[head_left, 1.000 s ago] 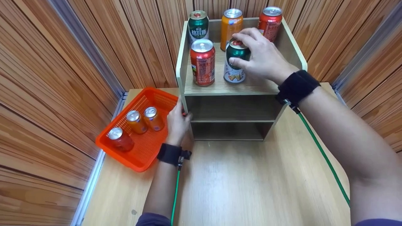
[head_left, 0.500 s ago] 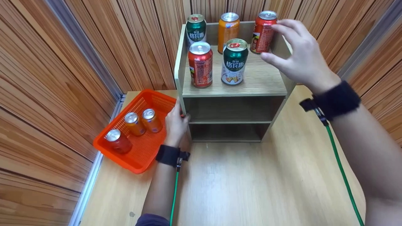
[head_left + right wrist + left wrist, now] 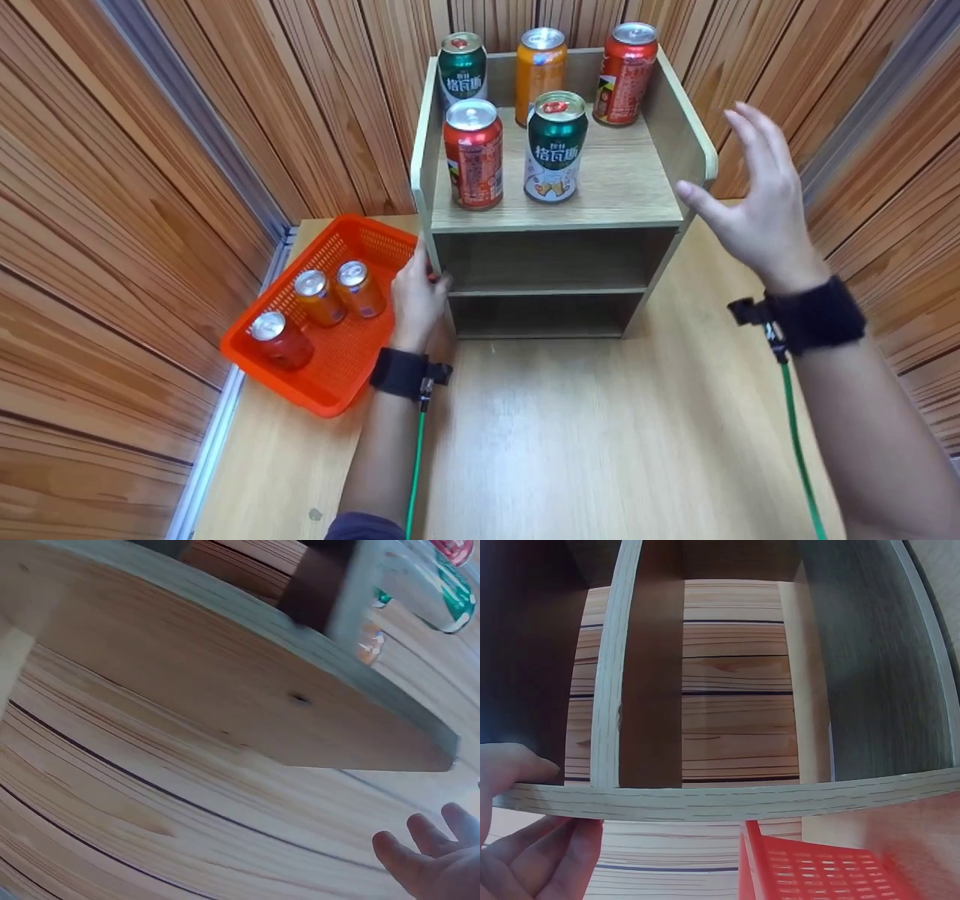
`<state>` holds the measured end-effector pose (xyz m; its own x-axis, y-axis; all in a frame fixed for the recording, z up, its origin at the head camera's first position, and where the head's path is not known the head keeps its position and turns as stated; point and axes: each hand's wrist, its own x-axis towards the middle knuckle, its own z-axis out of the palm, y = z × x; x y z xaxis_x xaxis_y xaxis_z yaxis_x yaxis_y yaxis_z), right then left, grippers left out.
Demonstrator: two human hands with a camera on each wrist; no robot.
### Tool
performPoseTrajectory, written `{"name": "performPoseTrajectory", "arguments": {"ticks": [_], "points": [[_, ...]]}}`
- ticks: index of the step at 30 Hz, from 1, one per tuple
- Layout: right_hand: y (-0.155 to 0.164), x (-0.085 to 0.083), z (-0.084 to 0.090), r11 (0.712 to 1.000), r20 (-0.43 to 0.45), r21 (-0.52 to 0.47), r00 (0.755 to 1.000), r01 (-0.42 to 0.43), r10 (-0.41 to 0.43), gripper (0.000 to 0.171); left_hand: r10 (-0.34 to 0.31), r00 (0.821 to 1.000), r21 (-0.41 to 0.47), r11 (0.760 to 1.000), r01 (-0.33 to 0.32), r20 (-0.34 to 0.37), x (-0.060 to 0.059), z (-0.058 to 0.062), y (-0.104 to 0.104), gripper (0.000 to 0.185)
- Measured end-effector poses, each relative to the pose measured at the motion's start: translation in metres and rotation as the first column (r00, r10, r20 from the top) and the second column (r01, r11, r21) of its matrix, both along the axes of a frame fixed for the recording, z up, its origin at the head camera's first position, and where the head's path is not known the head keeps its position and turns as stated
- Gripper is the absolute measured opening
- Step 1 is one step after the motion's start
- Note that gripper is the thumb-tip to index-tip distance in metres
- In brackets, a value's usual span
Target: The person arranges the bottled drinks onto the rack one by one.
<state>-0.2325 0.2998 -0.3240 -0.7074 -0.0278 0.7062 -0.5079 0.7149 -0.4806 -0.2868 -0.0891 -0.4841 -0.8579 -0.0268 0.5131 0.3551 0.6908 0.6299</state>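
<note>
Wood-panelled walls close in around a pale desk. Nearest you, your left hand pinches the shelf unit's left front edge; keep it braced. Your right hand hangs spread and empty beside the unit. Farther back, the green can stands upright on top; take further cans upright, avoiding neighbours.

Wood-panelled booth, recording rig.
</note>
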Motion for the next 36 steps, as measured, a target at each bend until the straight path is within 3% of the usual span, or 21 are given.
{"name": "performPoseTrajectory", "arguments": {"ticks": [5,9,16,19,24,28,31,34,36], "points": [[-0.011,0.018,-0.035,0.977,0.129,-0.214,0.991,-0.011,0.039,0.088,-0.010,1.000,-0.001,1.000,0.010,-0.005,0.000,-0.001,-0.002,0.070],[-0.019,0.025,-0.067,0.957,0.247,-0.290,0.965,-0.016,0.091,0.092,0.003,1.000,-0.010,1.000,-0.003,-0.011,0.002,-0.002,-0.004,0.070],[-0.015,-0.004,-0.129,0.944,0.370,-0.329,0.921,0.006,0.124,0.085,0.000,1.000,0.003,1.000,0.000,0.010,0.003,-0.001,-0.004,0.071],[-0.010,-0.017,-0.152,0.946,0.429,-0.322,0.898,0.048,0.100,0.080,-0.015,1.000,0.006,1.000,0.015,0.017,0.001,0.000,-0.002,0.072],[-0.014,-0.023,-0.165,0.948,0.488,-0.287,0.873,0.137,0.022,0.079,-0.034,0.999,-0.003,0.999,0.034,0.009,-0.001,0.003,-0.003,0.073],[-0.017,-0.025,-0.168,0.939,0.459,-0.285,0.887,0.194,-0.044,0.070,-0.100,0.994,-0.022,0.995,0.101,0.044,0.001,0.012,-0.010,0.077],[-0.018,-0.026,-0.170,0.937,0.408,-0.272,0.908,0.222,-0.097,0.055,-0.154,0.970,-0.058,0.984,0.168,0.189,0.005,0.029,-0.019,0.088],[-0.018,-0.028,-0.174,0.937,0.367,-0.261,0.921,0.234,-0.128,0.045,-0.167,0.913,-0.133,0.964,0.231,0.372,0.008,0.051,-0.032,0.094],[-0.019,-0.029,-0.176,0.935,0.355,-0.268,0.926,0.231,-0.127,0.043,-0.168,0.879,-0.189,0.943,0.275,0.446,0.009,0.064,-0.042,0.089]]}}
